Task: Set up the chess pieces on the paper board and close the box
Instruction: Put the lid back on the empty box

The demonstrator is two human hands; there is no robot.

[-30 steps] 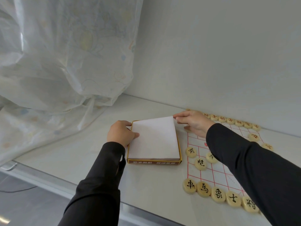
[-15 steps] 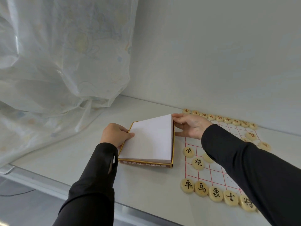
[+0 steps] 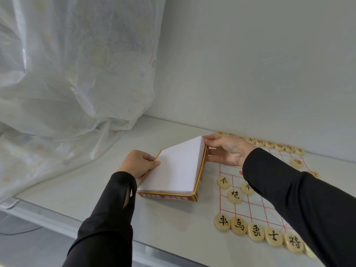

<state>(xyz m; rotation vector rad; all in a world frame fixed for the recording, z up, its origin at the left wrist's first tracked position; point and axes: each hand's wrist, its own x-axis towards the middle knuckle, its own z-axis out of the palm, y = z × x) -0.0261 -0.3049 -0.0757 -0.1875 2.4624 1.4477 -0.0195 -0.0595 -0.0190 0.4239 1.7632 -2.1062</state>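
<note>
Up on the bench [image 3: 173,234], seen from the head camera, we've got the box [image 3: 165,198] sitting just left of the paper board [image 3: 250,207], showing a brown front wall and a yellow rim. The white lid [image 3: 173,170] lies over it, but not flat. Its far right corner is tipped up above the rim, while the near edge sits down in the box.

Our right hand [image 3: 225,149] has that raised corner in its grip, pinched between thumb and fingers. Our left hand [image 3: 138,162] is at the box's left edge with its fingers curled against the side and its thumb laid on the lid, so that grip is closed on the box.

A near row of chess pieces [image 3: 256,232] with black marks lines the board's near edge. Three more black ones [image 3: 234,196] sit further in on the grid. A far row [image 3: 269,144] with red marks runs close to the wall [image 3: 250,64], and a couple of loose red ones [image 3: 297,163] peek out beyond our right sleeve [image 3: 298,199].

A sheer curtain [image 3: 67,74] hangs on the left, its hem draped onto the bench.
</note>
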